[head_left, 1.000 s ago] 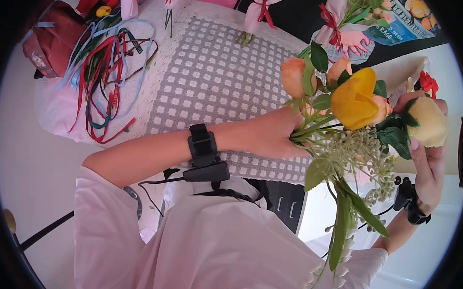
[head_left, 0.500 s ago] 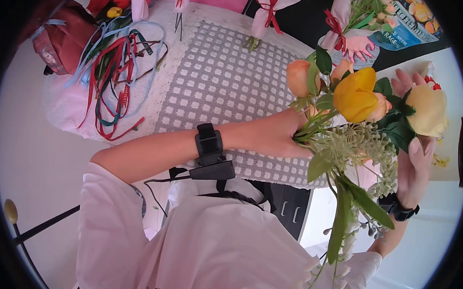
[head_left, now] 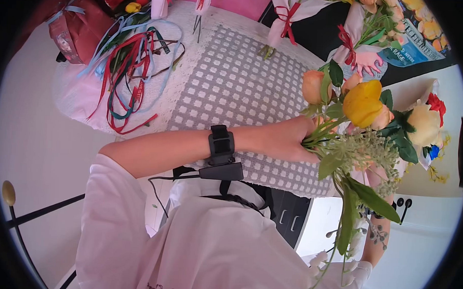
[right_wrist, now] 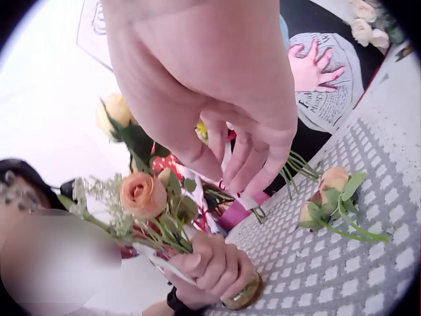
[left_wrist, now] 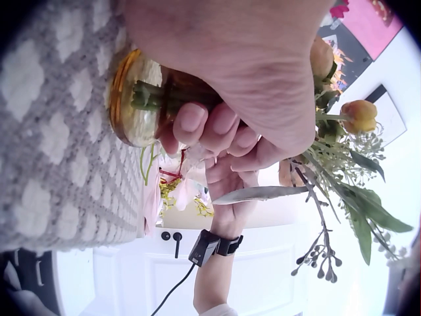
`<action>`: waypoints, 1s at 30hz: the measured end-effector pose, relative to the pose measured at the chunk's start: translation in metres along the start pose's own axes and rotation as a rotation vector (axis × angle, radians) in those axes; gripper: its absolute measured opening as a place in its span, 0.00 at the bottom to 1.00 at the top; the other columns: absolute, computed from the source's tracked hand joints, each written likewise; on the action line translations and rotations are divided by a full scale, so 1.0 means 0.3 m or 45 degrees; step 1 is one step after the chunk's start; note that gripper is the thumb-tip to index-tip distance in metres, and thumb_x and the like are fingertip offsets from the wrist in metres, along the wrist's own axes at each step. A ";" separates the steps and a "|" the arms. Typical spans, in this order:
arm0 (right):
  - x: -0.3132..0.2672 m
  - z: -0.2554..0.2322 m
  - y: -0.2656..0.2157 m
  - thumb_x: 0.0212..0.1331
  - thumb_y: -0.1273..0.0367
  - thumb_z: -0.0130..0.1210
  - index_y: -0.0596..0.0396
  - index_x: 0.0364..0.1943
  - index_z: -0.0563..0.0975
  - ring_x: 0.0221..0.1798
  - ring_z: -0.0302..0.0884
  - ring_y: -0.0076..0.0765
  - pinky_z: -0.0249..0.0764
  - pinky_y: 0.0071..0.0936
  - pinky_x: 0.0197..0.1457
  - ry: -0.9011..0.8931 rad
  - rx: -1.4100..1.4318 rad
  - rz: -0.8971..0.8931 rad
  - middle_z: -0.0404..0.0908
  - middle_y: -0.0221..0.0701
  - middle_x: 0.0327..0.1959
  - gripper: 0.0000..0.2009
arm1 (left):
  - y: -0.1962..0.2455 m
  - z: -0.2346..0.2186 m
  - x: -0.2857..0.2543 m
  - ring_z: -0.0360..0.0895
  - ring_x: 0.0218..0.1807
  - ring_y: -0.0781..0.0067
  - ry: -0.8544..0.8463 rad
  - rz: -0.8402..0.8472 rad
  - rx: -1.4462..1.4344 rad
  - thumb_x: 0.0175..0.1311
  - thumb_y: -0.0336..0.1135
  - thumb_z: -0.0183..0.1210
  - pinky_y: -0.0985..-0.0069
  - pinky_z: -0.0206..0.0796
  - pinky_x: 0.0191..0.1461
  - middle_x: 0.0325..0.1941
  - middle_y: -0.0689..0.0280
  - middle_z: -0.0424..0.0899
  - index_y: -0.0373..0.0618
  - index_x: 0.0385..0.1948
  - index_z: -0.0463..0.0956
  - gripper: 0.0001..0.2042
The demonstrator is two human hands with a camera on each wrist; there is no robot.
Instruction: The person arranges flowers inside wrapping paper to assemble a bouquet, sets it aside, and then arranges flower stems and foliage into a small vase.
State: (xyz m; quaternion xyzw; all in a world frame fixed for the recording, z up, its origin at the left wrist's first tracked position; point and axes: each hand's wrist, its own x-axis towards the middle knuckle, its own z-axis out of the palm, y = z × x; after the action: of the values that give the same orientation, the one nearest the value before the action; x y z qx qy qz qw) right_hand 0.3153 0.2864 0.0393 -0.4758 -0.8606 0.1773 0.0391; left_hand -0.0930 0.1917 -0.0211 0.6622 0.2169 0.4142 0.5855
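Note:
My left hand (head_left: 288, 139) grips an amber glass vase (left_wrist: 135, 99) low on its body, with fingers wrapped around the glass. Green stems rise from it into a bouquet holding a yellow tulip (head_left: 363, 103), peach roses (right_wrist: 143, 195), a cream rose (head_left: 425, 126) and leafy sprigs (head_left: 370, 200). The vase stands at the checked cloth, its base showing in the left wrist view. My right hand (right_wrist: 210, 99) hangs beside the bouquet with loosely bent fingers and holds nothing. Flowers hide most of it in the head view.
A loose peach rose sprig (right_wrist: 335, 197) lies on the grey-and-white cloth (head_left: 234, 78). Tangled ribbons (head_left: 136, 85) and a dark red wrapped bundle (head_left: 77, 29) lie at the left. Wrapped bouquets with red bows (head_left: 286, 24) line the far edge. White cabinet doors (left_wrist: 256, 270) stand beyond.
My right hand has left the cream rose and dropped lower behind the bouquet. The left hand keeps its grip. The whole head view has shifted slightly.

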 end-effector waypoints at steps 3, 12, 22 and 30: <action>0.003 0.000 -0.128 0.73 0.59 0.50 0.60 0.73 0.58 0.68 0.71 0.35 0.59 0.25 0.73 -0.416 0.700 0.226 0.73 0.42 0.67 0.31 | 0.000 0.001 0.000 0.71 0.35 0.79 0.003 0.016 0.001 0.60 0.32 0.62 0.74 0.67 0.40 0.33 0.65 0.78 0.33 0.48 0.74 0.17; 0.134 0.077 -0.253 0.69 0.59 0.54 0.57 0.70 0.62 0.66 0.73 0.37 0.63 0.29 0.70 -0.376 0.303 -0.050 0.75 0.39 0.64 0.30 | 0.009 0.013 -0.011 0.65 0.24 0.80 0.092 0.264 -0.053 0.65 0.40 0.62 0.70 0.59 0.29 0.20 0.67 0.72 0.32 0.31 0.78 0.16; 0.176 0.115 -0.325 0.65 0.58 0.57 0.53 0.67 0.67 0.63 0.75 0.38 0.67 0.35 0.67 -0.271 -0.127 -0.289 0.78 0.36 0.62 0.28 | 0.004 0.014 -0.015 0.66 0.24 0.81 0.116 0.263 -0.120 0.63 0.39 0.64 0.72 0.60 0.29 0.19 0.67 0.72 0.31 0.28 0.77 0.15; 0.152 0.129 -0.335 0.62 0.58 0.60 0.51 0.65 0.71 0.61 0.76 0.40 0.71 0.39 0.64 -0.104 -0.435 -0.459 0.80 0.34 0.60 0.28 | 0.005 -0.048 -0.003 0.72 0.20 0.80 -0.127 -0.176 -0.162 0.64 0.41 0.64 0.79 0.64 0.27 0.16 0.70 0.75 0.39 0.22 0.77 0.15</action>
State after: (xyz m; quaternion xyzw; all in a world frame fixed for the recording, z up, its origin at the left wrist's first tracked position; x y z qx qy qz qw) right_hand 0.2003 0.2652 0.0328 -0.3067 -0.9499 0.0388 -0.0457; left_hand -0.1054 0.1992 -0.0203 0.6268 0.2059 0.3522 0.6638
